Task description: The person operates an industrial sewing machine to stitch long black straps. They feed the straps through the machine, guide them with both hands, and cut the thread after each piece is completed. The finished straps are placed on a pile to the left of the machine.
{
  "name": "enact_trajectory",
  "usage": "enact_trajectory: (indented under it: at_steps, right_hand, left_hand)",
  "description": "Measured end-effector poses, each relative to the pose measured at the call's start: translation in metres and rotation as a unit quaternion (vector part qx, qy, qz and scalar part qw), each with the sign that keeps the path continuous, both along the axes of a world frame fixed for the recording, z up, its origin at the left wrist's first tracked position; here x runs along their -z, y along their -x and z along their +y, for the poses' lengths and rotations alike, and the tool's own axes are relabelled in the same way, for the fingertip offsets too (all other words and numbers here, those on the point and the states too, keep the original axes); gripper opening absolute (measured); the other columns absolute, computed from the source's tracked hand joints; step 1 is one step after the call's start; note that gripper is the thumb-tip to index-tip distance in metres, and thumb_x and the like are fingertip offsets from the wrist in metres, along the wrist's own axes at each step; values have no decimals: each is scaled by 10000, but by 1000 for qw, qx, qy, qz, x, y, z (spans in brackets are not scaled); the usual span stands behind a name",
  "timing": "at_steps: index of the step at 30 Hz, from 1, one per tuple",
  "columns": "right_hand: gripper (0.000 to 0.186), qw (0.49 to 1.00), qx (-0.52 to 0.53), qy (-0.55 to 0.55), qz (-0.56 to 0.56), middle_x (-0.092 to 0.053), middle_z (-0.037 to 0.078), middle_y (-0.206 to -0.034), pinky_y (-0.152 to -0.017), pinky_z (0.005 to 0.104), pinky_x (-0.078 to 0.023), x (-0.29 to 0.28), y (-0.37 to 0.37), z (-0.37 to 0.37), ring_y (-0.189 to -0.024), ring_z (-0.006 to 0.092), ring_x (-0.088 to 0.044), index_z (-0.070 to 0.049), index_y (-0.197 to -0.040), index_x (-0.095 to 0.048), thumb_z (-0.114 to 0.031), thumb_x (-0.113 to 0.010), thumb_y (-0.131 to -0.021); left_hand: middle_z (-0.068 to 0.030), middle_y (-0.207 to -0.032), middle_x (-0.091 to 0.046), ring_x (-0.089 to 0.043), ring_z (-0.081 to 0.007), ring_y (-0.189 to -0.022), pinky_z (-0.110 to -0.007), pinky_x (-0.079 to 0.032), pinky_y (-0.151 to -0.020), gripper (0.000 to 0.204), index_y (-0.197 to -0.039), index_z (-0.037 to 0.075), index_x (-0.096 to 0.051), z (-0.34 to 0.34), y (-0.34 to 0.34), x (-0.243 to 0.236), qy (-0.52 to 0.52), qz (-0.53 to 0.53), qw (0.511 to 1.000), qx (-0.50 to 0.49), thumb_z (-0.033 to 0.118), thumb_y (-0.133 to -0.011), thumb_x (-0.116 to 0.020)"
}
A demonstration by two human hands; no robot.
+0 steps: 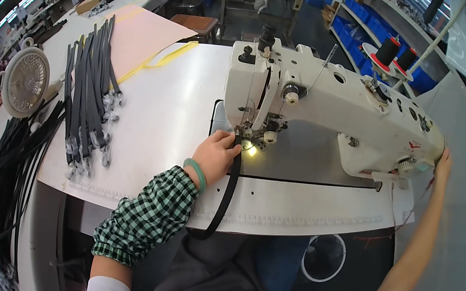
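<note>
A white sewing machine (320,95) stands before me, its small lamp lit beside the needle. My left hand (216,158), with a green bangle at the wrist, pinches a black strap (227,196) close to the presser foot (246,141). From there the strap hangs over the table's front edge toward my lap. At the machine's far right end, my right hand (443,167) is curled round the handwheel end; its fingertips are partly hidden. Left of the machine lies a bundle of dark grey straps (89,86) with clear-wrapped ends.
Long black straps (12,171) hang off the table's left side, near a round pale lamp-like fixture (25,82). A pink sheet (140,39) with yellow tape lies farther back. Thread cones (388,51) stand at the right, before shelves with blue bins (379,28).
</note>
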State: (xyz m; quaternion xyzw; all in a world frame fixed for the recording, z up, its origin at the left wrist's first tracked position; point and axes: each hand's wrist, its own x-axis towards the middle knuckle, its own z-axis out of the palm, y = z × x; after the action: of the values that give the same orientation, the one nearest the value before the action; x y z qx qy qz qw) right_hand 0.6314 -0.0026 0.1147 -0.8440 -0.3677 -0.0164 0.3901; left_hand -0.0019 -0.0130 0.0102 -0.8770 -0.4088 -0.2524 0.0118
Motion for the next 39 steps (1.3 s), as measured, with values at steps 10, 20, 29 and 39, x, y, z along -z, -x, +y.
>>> enact_trajectory:
  at_steps: [10,20,29,39]
  right_hand:
    - [497,993,-21,-27,-110,-588,118,-807,-613,274,-433,6,-20,-6,-704,200,-546,5,-1030,-496,-440,-325,-889]
    - [554,980,42,-145,-128,-582,194,-949,-783,377,-403,55,-19,2,-904,330,-545,7,-1011,-520,-487,-310,-870]
    - [541,995,5,-39,-93,-554,196,-1031,-820,361,-387,3,-10,14,-967,329,-516,3,-1079,-498,-464,-320,-872]
    - [498,960,-58,-264,66,-528,151,-1077,-789,337,-405,90,-9,-12,-934,261,-530,3,-1132,-444,-419,-320,-898]
  left_hand:
    - [-163,-1107,-510,-466,-282,-1030,-334,-430,-861,362,-983,30,-582,2,-1,6,4,-12,1000,13,-4,-623,-584]
    - [-187,-1066,-516,-464,-299,-1010,-342,-404,-871,342,-970,9,-570,5,0,9,-17,-8,1000,15,55,-633,-608]
    - [-158,-1096,-520,-474,-291,-1022,-344,-428,-856,355,-993,41,-582,3,2,8,3,-1,1000,-3,-2,-640,-575]
    - [-174,-1072,-525,-456,-288,-1039,-353,-403,-860,333,-982,29,-576,10,-3,14,-6,5,1000,5,65,-651,-597]
